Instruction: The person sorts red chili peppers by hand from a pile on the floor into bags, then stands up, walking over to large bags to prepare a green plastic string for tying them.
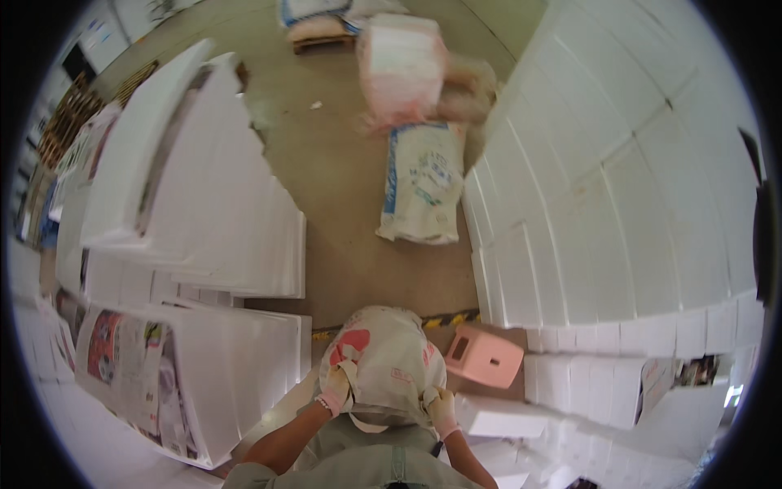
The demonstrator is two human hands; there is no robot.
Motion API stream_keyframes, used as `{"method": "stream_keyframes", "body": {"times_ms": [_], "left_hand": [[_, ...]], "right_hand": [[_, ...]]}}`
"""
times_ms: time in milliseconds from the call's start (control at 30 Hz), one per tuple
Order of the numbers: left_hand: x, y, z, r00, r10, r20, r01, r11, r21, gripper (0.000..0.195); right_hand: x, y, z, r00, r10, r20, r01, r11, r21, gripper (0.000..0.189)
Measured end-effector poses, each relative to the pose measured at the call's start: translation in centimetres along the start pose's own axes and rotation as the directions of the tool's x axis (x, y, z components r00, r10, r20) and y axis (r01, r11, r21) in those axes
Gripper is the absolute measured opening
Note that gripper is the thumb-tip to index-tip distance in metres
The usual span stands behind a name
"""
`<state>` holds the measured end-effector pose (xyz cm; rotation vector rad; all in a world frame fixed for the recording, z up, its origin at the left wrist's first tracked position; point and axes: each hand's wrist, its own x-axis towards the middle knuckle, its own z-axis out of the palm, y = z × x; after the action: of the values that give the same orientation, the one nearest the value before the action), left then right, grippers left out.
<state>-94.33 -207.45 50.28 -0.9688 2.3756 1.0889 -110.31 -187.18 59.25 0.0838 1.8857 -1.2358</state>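
Note:
A full white woven sack [394, 360] with red printing stands right against the front of my body. My left hand [336, 388], in a pale work glove, grips a bunched fold at the sack's near left side. On the near right side, my gloved right hand [440, 411] clutches another gathered corner of it. A pale strip or strap [369, 426] loops below the sack's near edge. The sack's underside and whatever supports it are hidden.
Tall stacks of white foam boxes [586, 183] rise on the right, more foam boxes [244, 360] on the left. A pink plastic stool [489, 357] stands beside the sack. Ahead lie a white-and-blue sack [424, 183] and a pinkish wrapped bundle [403, 67]. Black-yellow tape [452, 319] crosses the floor.

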Motion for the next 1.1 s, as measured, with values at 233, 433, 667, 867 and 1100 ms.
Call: {"method": "stream_keyframes", "body": {"times_ms": [233, 433, 667, 867, 1100], "left_hand": [[5.9, 0.7, 2.8, 0.976, -0.187, -0.114, -0.033, 0.391, -0.92, 0.03], [7.9, 10.1, 1.2, 0.966, 0.051, -0.255, -0.113, 0.966, -0.232, 0.026], [9.3, 19.4, -0.4, 0.931, 0.234, -0.279, -0.309, 0.914, -0.265, 0.023], [10.2, 14.1, -4.1, 0.993, 0.104, -0.058, -0.109, 0.587, -0.802, 0.031], [18.7, 3.5, -11.9, 0.983, -0.186, 0.009, 0.094, 0.455, -0.885, 0.027]], "right_hand": [[3.5, 5.0, -7.7, 0.991, -0.107, -0.085, 0.115, 0.99, 0.086, 0.022], [3.3, 1.8, -16.0, 0.932, 0.244, -0.267, -0.064, 0.837, 0.543, 0.019], [7.8, 7.6, -21.2, 0.852, 0.412, -0.322, -0.03, 0.654, 0.756, 0.017], [9.6, 2.6, -15.2, 0.84, 0.472, -0.268, -0.201, 0.728, 0.655, 0.019], [13.6, -9.8, -2.5, 0.785, 0.477, -0.395, -0.355, 0.869, 0.344, 0.026]]}}
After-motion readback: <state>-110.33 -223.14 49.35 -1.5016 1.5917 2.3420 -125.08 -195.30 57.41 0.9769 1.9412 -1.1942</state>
